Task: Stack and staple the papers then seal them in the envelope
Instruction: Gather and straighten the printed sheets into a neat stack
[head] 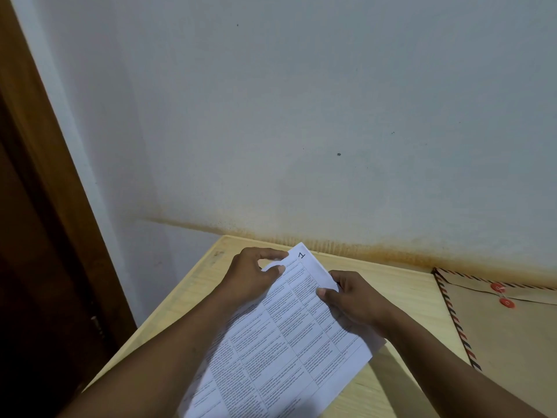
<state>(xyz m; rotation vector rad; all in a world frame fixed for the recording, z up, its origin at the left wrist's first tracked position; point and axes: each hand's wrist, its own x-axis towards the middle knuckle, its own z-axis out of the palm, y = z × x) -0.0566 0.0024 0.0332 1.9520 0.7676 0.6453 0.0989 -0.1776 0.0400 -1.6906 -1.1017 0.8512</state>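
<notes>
A stack of white printed papers [280, 342] with a table of text and a handwritten "1" at its far corner is held over the wooden table [401, 297]. My left hand [253, 279] pinches the stack's far left edge between thumb and fingers. My right hand [352, 300] grips the right edge, thumb on top. A brown envelope [509, 336] with a striped border and two red string-tie discs lies flat at the right. No stapler is in view.
A pale wall rises right behind the table, with a rusty stain along the joint. A dark wooden door frame [45, 206] stands at the left, beyond the table's left edge.
</notes>
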